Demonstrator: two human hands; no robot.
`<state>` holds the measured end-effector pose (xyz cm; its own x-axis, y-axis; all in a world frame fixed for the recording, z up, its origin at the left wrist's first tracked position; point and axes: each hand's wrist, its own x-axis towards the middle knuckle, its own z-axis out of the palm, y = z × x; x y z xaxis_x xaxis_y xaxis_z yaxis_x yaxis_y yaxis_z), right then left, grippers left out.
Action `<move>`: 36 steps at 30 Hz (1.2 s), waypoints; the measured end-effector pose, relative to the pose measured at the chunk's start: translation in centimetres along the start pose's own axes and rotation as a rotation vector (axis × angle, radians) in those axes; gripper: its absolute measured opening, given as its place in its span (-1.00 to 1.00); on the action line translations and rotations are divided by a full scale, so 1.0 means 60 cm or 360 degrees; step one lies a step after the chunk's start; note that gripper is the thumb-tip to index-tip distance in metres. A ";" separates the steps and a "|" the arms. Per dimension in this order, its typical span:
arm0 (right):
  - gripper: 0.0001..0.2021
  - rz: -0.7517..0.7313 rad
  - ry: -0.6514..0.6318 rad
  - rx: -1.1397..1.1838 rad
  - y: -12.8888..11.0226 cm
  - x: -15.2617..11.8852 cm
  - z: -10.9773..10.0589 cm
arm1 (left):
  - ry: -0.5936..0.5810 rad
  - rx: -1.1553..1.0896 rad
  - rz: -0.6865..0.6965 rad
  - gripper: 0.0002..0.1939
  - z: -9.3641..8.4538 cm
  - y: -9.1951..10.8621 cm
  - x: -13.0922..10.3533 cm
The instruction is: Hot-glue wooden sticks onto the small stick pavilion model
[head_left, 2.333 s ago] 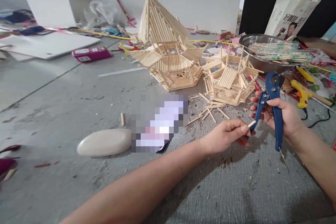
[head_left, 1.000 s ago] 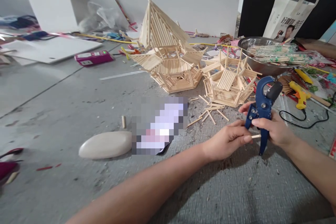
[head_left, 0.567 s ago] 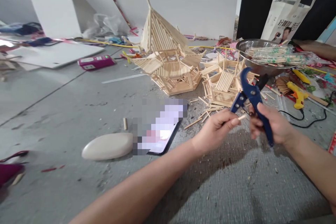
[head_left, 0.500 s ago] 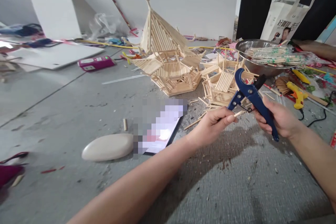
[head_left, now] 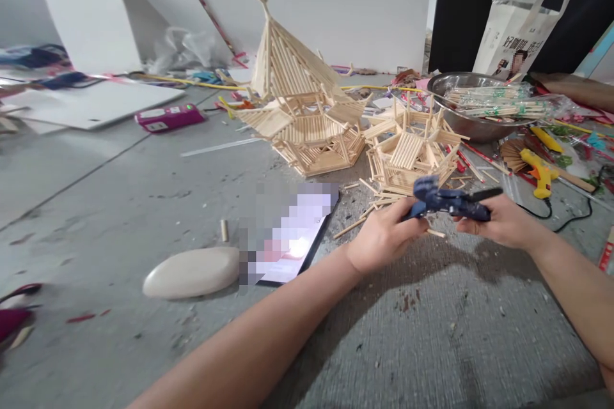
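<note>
A blue pipe cutter [head_left: 451, 206] is held between my hands above the floor, turned so that it shows nearly edge-on. My left hand [head_left: 386, 233] is closed around one handle and also pinches a short wooden stick [head_left: 436, 234], whose pale end sticks out to the right. My right hand [head_left: 503, 222] grips the cutter's other side. Just beyond the cutter stands a small open framework of wooden sticks [head_left: 405, 150], with loose cut sticks [head_left: 352, 226] lying in front of it. To its left is a taller stick-built pavilion [head_left: 307, 121] with a pointed roof.
A lit tablet [head_left: 307, 236] and a smooth whitish oval object [head_left: 194, 273] lie to the left. At the right are a metal basin [head_left: 484, 131] with bagged sticks, a yellow glue gun [head_left: 540, 172] with its cord, and a white tote bag [head_left: 513, 32].
The pipe cutter has swung from upright to nearly level. My right hand has turned with it, and my left hand has shifted slightly left. The camera view has moved a little.
</note>
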<state>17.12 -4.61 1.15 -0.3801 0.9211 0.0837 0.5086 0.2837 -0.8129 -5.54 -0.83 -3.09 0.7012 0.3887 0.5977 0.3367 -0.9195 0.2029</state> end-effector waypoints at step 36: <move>-0.85 -0.0420 0.0309 -0.2670 -0.016 -0.120 -0.039 | -0.0187 0.0348 -0.0442 -0.72 0.015 -0.042 0.001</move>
<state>21.20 -10.90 2.68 -0.5526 0.7874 0.2732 0.6939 0.2532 0.6741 -5.78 1.58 -4.26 0.6275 0.6374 0.4472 0.6417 -0.7487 0.1666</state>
